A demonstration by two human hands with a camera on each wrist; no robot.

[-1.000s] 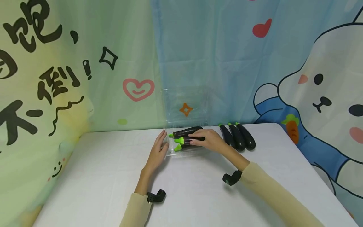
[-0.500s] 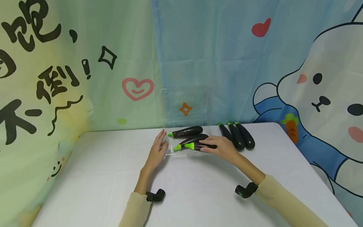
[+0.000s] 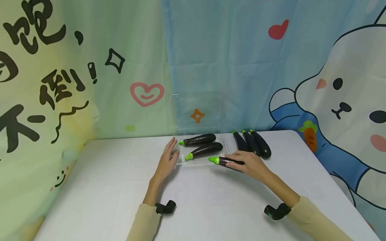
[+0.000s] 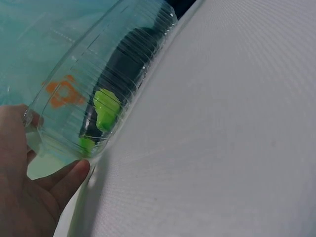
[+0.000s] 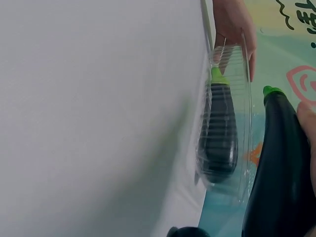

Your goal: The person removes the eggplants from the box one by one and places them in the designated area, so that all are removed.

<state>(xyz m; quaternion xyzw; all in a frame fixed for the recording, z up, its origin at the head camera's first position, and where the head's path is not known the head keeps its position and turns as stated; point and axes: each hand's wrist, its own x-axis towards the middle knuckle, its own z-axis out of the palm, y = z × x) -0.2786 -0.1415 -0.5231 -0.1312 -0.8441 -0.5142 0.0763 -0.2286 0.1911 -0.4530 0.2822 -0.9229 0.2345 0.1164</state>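
Head, held eggplant: glossy dark-purple eggplant with lime-green cap [image 3: 222, 161], by the front right corner of the open clear plastic box [image 3: 190, 163]; right hand [image 3: 251, 164] grips its body.
Left wrist, box end: left hand [image 4: 32, 202] touches it, fingers extended; light bracing probably suffices.
Right wrist, rim clearance: holding the cap above the thin rim should avoid snags.

beige sleeves [image 3: 144, 223] are worn with black, stubby wrist cameras [image 3: 166, 207].

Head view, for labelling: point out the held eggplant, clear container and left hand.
Held eggplant [image 3: 222, 161], head view: dark body near cap.
Clear container [image 3: 196, 162], head view: front edge.
Left hand [image 3: 167, 158], head view: its middle.
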